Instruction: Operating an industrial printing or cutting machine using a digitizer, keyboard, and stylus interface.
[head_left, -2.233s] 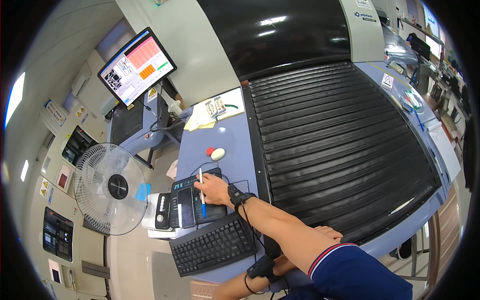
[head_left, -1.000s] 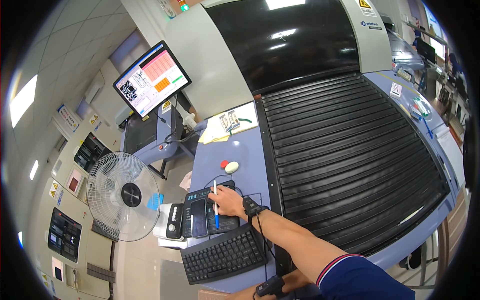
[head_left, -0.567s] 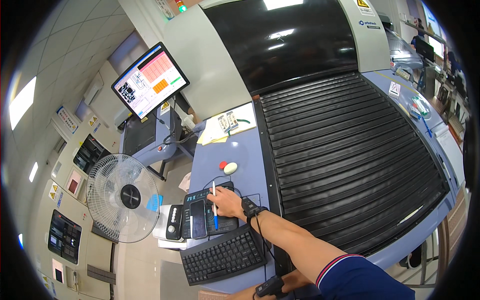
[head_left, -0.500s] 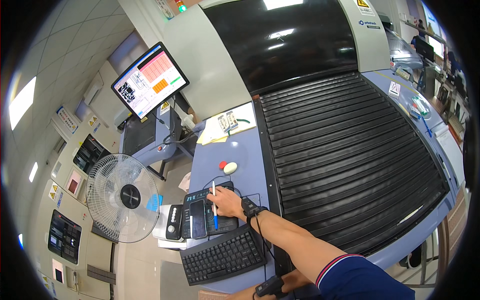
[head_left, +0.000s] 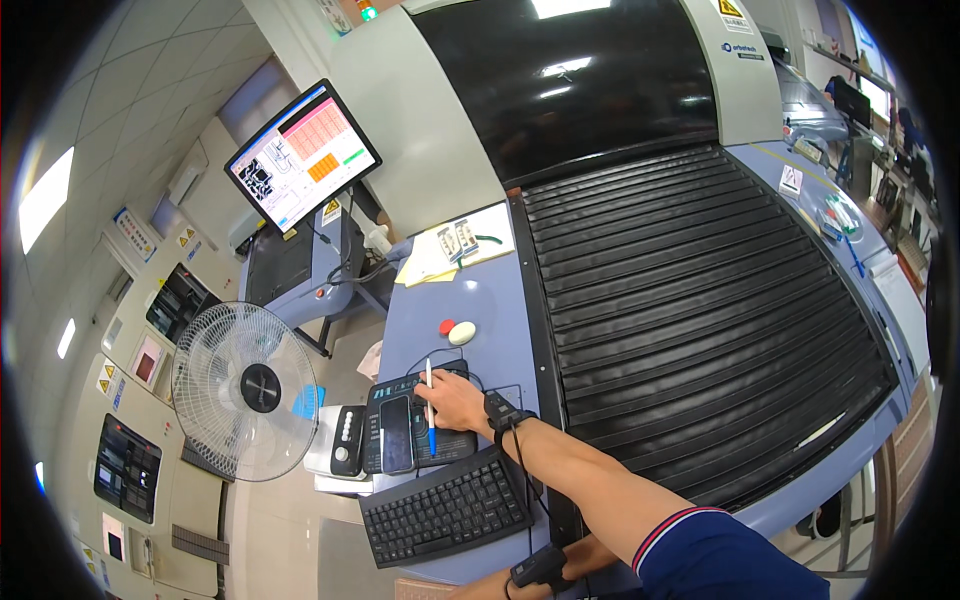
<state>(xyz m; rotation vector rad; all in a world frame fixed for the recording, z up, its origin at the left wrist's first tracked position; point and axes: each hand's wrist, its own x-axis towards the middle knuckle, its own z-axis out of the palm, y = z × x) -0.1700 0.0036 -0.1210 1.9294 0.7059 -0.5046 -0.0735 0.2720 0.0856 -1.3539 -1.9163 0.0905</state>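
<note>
My right hand (head_left: 457,400) rests over a black key panel (head_left: 455,449), with fingertips on its upper part. A white and blue pen (head_left: 430,405) is held between the fingers, its blue end pointing toward the keyboard. A dark phone (head_left: 397,437) lies on the panel beside that hand. Just below sits a black keyboard (head_left: 445,510). My left hand (head_left: 488,588) is cut off at the lower edge, near the keyboard's front; its fingers are hidden. Both wrists wear black strapped devices with cables.
Red and pale round buttons (head_left: 462,333) stand beyond the panel. Papers (head_left: 428,258) lie farther back. A fan (head_left: 262,388) and small white-and-black control box (head_left: 345,445) are at left, below a monitor (head_left: 302,155). A large machine with a ribbed black cover (head_left: 690,320) fills the right.
The view has shifted very slightly. My right hand stays on the panel with the pen in it, and the left arm has hardly moved.
</note>
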